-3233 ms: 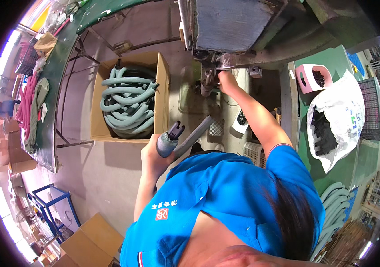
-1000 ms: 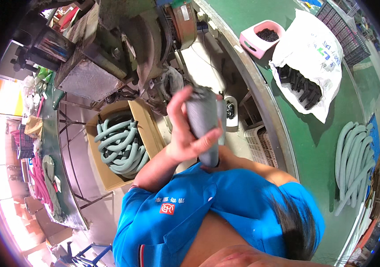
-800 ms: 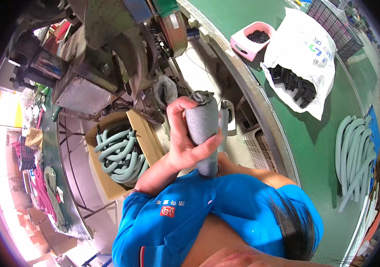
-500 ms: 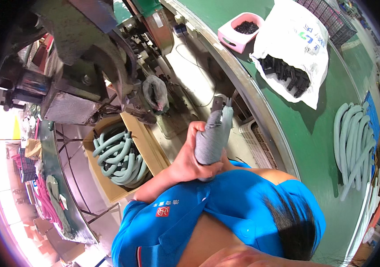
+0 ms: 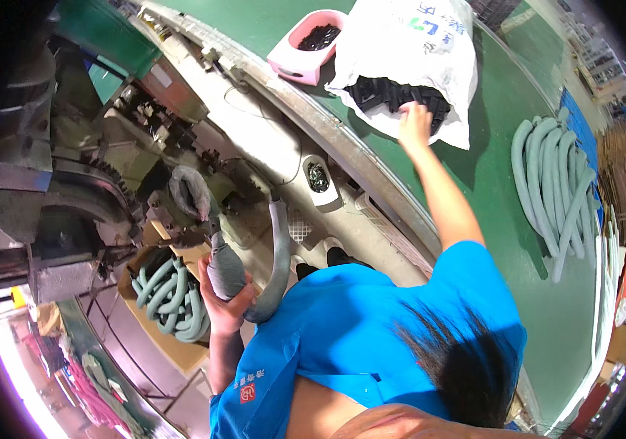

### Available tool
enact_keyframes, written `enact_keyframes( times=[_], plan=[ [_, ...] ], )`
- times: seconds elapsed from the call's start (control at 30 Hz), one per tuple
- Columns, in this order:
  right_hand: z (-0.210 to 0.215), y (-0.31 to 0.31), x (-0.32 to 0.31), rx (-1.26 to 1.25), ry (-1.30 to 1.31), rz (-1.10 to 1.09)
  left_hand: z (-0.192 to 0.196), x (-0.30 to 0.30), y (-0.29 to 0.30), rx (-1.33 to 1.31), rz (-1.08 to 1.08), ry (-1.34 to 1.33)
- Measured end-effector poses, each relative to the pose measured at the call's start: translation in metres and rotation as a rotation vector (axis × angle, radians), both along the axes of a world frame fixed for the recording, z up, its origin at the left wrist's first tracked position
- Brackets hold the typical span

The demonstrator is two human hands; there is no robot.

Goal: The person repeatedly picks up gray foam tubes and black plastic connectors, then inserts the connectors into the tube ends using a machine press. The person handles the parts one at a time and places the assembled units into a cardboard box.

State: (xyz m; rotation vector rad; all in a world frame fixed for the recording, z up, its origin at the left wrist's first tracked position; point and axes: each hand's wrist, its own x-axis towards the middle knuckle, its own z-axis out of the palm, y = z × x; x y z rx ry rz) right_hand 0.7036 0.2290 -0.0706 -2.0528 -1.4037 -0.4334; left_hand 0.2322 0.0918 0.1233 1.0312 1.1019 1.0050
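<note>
A bent bar sleeved in grey foam (image 5: 278, 252) curves in a U at my left side, its bare dark ends pointing away from me. My left hand (image 5: 226, 306) is closed round one leg, where darker grey cloth (image 5: 226, 269) covers it. Stretched far out to the right, my right hand (image 5: 417, 124) is at the mouth of a white sack (image 5: 408, 44) on the green table. Its fingers are bent and pressed on one of the black plastic parts (image 5: 380, 94) there; the fingertips are partly hidden.
A pink tub (image 5: 281, 60) of small black pieces stands beside the sack. Bent grey foam tubes (image 5: 540, 183) lie on the green table (image 5: 474, 219) at right. A cardboard box (image 5: 190, 357) holds more tubes at left. Machinery (image 5: 71, 219) stands at far left, and a white container (image 5: 320, 192) sits low.
My right hand has left the foam-sleeved bar and reached out to the sack. My left hand has carried the bar leftward and lower. The whole view has shifted.
</note>
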Motion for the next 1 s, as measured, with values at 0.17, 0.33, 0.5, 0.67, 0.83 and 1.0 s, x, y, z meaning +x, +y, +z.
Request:
enact_keyframes(
  times=[0.17, 0.33, 0.5, 0.67, 0.83, 1.0],
  plan=[
    [-0.015, 0.029, 0.052, -0.681, 0.250, -0.330, 0.006, -0.001, -0.007, -0.022, -0.016, 0.154],
    [-0.027, 0.023, 0.070, -0.623, 0.217, -0.247, 0.010, -0.005, -0.018, 0.145, -0.123, 0.226],
    [0.112, -0.049, -0.093, -0.290, 0.922, 0.605, 0.022, -0.009, -0.033, 0.276, -0.259, 0.376],
    [0.190, -0.082, -0.196, -0.339, 0.783, 1.568, 0.028, -0.007, -0.031, 0.294, -0.401, 0.450],
    [0.206, -0.076, -0.223, -0.313, 0.862, 1.643, 0.026, -0.015, -0.045, 0.270, -0.397, 0.485],
    [0.212, -0.073, -0.249, -0.371, 0.823, 1.642, 0.027, -0.027, -0.056, 0.219, -0.383, 0.498]
  ],
)
